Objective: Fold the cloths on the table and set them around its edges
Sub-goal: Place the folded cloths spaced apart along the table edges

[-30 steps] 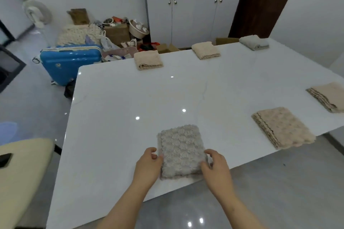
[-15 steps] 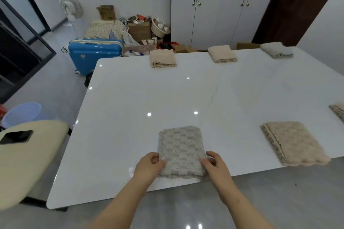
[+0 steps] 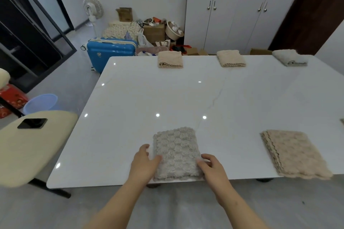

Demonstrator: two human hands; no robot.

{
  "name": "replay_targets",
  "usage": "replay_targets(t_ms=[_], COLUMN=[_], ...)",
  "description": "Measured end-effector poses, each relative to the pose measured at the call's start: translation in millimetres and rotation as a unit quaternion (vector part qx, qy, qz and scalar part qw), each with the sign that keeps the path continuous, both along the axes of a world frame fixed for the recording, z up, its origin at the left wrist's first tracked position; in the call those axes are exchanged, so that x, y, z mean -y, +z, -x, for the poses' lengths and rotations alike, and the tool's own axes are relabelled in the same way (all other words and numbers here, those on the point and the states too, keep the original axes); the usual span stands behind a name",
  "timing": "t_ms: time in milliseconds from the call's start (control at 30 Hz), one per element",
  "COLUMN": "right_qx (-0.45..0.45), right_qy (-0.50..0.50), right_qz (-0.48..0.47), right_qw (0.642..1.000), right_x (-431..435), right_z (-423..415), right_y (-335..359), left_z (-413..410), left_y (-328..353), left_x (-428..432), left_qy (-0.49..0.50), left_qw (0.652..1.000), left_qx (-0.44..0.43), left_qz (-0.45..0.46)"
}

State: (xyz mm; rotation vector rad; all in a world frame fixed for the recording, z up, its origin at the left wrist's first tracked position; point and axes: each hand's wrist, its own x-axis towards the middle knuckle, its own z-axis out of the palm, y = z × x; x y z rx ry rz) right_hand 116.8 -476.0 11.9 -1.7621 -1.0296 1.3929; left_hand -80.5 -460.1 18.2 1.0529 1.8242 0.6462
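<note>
Grey bobble-textured cloth (image 3: 176, 154), beige scallop-edged cloth (image 3: 294, 154), white marbled table (image 3: 186, 95), blue suitcase (image 3: 109, 52)

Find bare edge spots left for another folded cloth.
Free: the white marble table's whole left edge; the near edge between the grey bobble-knit folded cloth and the beige scalloped folded cloth; the centre. Crowded: far edge, a row of three folded cloths.
</note>
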Motion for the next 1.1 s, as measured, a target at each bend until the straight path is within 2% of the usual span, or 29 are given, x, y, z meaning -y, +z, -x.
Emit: replay_targets(t_ms=[100, 200, 467, 600, 667, 733, 800, 867, 933, 1100], right_qx=[-0.001, 0.004, -0.006, -0.012, -0.009, -0.003, -0.008, -0.012, -0.008, -0.005], right_qy=[0.015, 0.032, 0.032, 0.025, 0.02, 0.01, -0.006, -0.024, -0.041, -0.059], right_qz=[0.002, 0.009, 0.013, 0.014, 0.013, 0.008, 0.001, -0.007, -0.014, -0.011], right_qw=[1.0, 0.999, 0.999, 1.0, 1.0, 1.0, 1.0, 1.0, 0.999, 0.998], right_x=[-2, -2, 2, 3, 3, 3, 3, 5, 7, 12], right_z=[-1, -2, -8, -10, -11, -13, -16, -20, -22, -21], right_y=[1, 1, 2, 2, 2, 3, 5, 6, 6, 0], left_z=[-8, -20, -24, -24, -25, -28, -38, -59, -81, -90], left_y=[-1, -1, -1, -2, -2, 3, 9, 14, 9, -19], left_x=[-6, -5, 4, 2, 1, 2, 3, 0, -7, -10], left_qy=[-0.064, -0.128, -0.137, -0.144, -0.141, -0.134, -0.167, -0.261, -0.334, -0.395], left_qw=[0.997, 0.992, 0.988, 0.988, 0.987, 0.964, 0.918, 0.878, 0.858, 0.831], left_qx=[0.009, 0.005, -0.021, -0.007, -0.059, -0.21, -0.316, -0.343, -0.342, -0.383], left_qz=[-0.038, -0.009, -0.062, -0.054, -0.055, -0.087, -0.17, -0.208, -0.186, -0.088])
